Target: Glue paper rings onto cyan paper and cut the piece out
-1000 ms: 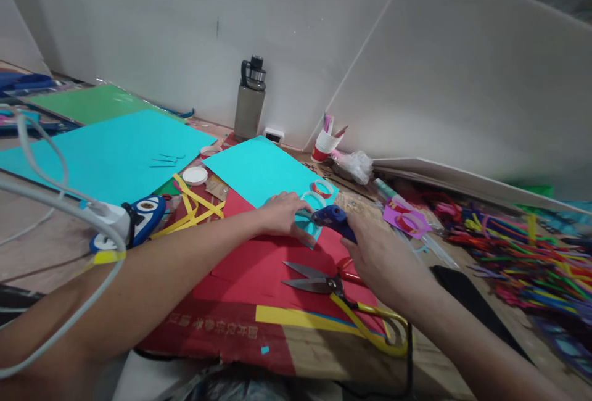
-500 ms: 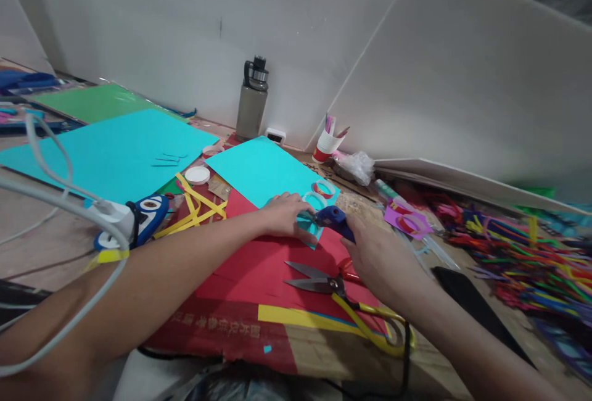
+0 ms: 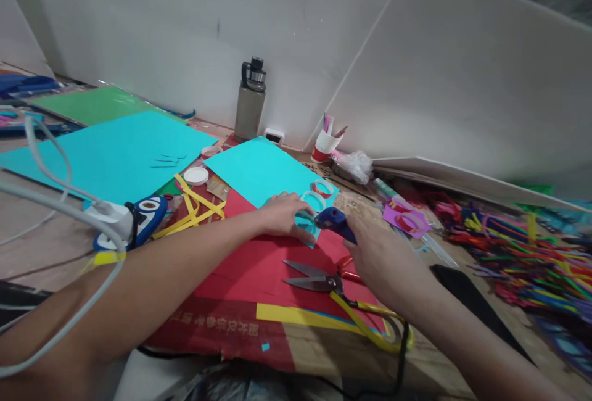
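Observation:
My right hand [image 3: 370, 237] is wrapped round a dark blue tool [image 3: 333, 221], perhaps a glue gun, whose tip points left. That tip is close to a small turquoise paper piece [image 3: 306, 222], which my left hand [image 3: 287, 216] grips between thumb and fingers. Part of the small piece is hidden by the fingers. Behind it lies a turquoise sheet [image 3: 263, 169] with white-and-red tape rolls [image 3: 322, 189] at its right corner. Below my hands, scissors [image 3: 330, 282] with open blades rest on a red sheet [image 3: 259, 265].
A bottle [image 3: 250, 102] and a paper cup [image 3: 326, 142] holding pens stand by the wall. Yellow strips [image 3: 197, 206] lie to the left, with a white cable [image 3: 69, 200] crossing nearby. Colourful pipe cleaners [image 3: 522, 259] and a black phone-like object [image 3: 476, 308] are at right.
The whole view has shifted very slightly. The blue tool's tip has moved back a little from the small turquoise piece; both hands keep their holds.

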`<state>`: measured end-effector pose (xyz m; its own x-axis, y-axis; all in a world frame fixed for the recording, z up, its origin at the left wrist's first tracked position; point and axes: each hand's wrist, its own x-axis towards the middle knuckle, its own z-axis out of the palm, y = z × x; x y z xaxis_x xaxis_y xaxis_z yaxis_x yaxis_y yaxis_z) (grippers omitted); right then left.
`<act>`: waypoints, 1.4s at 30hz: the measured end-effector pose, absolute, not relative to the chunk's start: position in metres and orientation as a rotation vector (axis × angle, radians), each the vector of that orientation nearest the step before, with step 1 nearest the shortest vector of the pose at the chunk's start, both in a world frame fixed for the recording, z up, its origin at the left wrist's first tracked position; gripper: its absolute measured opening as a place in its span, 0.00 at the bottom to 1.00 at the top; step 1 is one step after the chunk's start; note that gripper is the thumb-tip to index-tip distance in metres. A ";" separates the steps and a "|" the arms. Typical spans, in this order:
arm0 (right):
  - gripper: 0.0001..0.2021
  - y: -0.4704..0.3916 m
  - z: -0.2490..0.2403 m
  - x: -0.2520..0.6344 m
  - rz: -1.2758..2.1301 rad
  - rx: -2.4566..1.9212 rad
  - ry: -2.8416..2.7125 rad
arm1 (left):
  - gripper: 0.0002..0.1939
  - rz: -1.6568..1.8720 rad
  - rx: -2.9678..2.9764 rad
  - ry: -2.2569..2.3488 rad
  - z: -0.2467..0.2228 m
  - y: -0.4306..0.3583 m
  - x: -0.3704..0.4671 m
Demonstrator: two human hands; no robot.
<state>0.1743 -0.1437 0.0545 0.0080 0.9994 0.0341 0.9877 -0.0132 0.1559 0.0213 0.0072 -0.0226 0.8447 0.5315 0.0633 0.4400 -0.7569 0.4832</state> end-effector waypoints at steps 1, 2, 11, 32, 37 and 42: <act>0.12 -0.143 0.055 0.173 0.212 2.181 2.142 | 0.38 0.272 2.563 0.719 -0.023 0.007 0.021; 0.11 -0.142 0.055 0.171 0.216 2.197 2.149 | 0.38 0.272 2.566 0.720 -0.023 0.007 0.021; 0.11 -0.139 0.049 0.176 0.198 2.249 2.213 | 0.45 0.387 2.504 0.787 -0.027 0.008 0.023; 0.11 -0.137 0.049 0.178 0.084 2.284 2.240 | 0.42 0.386 2.459 0.803 -0.020 0.005 0.021; 0.13 -0.141 0.054 0.177 0.051 2.311 2.241 | 0.40 0.460 2.485 0.752 -0.017 -0.001 0.014; 0.14 -0.141 0.055 0.176 0.036 2.347 2.287 | 0.37 0.532 2.492 0.765 -0.018 -0.005 0.010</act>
